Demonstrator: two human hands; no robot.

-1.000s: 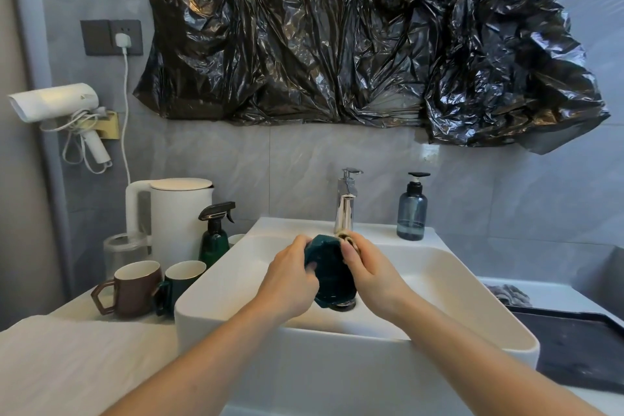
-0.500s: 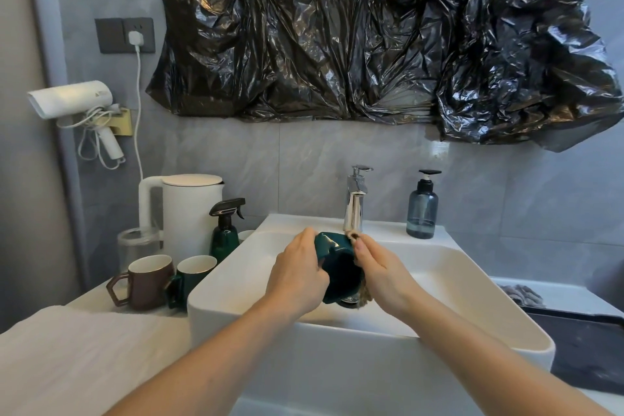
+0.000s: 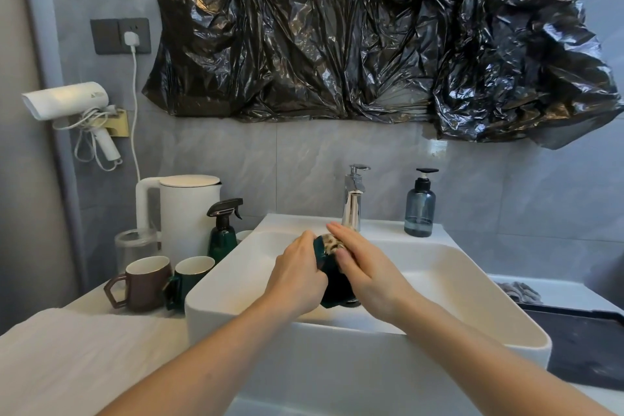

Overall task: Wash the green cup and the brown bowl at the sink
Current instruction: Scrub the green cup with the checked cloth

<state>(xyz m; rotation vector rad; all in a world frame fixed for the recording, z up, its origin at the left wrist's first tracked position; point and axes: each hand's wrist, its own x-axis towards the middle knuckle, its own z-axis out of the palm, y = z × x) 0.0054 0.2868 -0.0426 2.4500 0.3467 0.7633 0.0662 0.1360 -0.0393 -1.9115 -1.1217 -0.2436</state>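
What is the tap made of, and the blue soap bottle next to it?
The tap looks like polished chrome metal: it mirrors the light. The soap bottle seems tinted see-through plastic or glass, since liquid shows inside; its pump top looks like black plastic.

One head-worn view looks forward and slightly down from in front of the sink (image 3: 337, 348), close enough that both forearms reach in from the bottom edge. It faces the tiled wall behind the sink. The tap (image 3: 353, 199) at the back of the sink stands near centre. The wide angle takes in the counter to either side of the sink and the black plastic sheet (image 3: 354, 34) above it.
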